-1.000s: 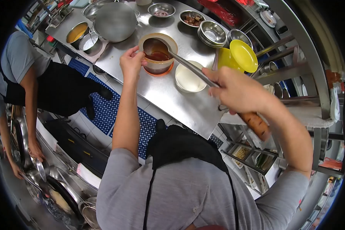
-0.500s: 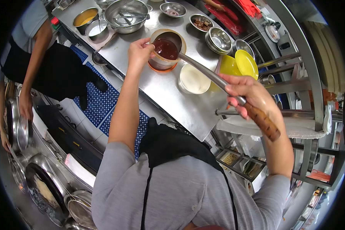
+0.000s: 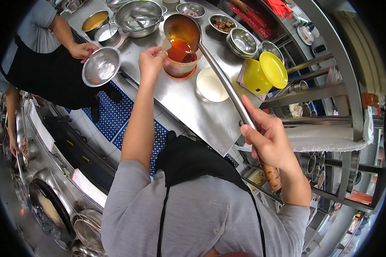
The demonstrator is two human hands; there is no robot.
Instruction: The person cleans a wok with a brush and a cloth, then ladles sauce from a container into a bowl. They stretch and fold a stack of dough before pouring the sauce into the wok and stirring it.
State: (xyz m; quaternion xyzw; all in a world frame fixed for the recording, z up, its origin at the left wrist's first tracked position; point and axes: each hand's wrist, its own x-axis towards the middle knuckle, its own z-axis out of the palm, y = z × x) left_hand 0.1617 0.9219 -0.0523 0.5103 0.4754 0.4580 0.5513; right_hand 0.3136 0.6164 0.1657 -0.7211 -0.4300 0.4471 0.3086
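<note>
Steel and wood meet in the right hand's (image 3: 268,139) grip: I see the fingers and thumb closed around the long handle of a ladle (image 3: 222,75), the shaft slanting up and away, the wooden end jutting below the palm. Part of that handle is hidden behind the hand, so I cannot make out how every finger sits. The ladle's cup is tipped over the near tub (image 3: 183,69), amber and red inside, and it covers much of the tub's far rim; where the liquid in the cup ends and the tub's begins is hard for me to separate. At the tub's left edge I have the left hand (image 3: 151,64), fingers curled at the rim; I cannot tell whether they pinch the wall or only rest on it. Just beside the tub, a white container (image 3: 211,87) stands on the steel table (image 3: 180,109). Farther right I find yellow dishes (image 3: 273,70) and stacked steel bowls (image 3: 243,42); beyond the ladle, a bowl of brown chunks (image 3: 222,25). Out left, a co-worker's hand (image 3: 83,51) holds a tilted metal bowl (image 3: 101,66); that person's head is cut off by my view. Lower left, the wok's (image 3: 51,207) contents are murky to me.
</note>
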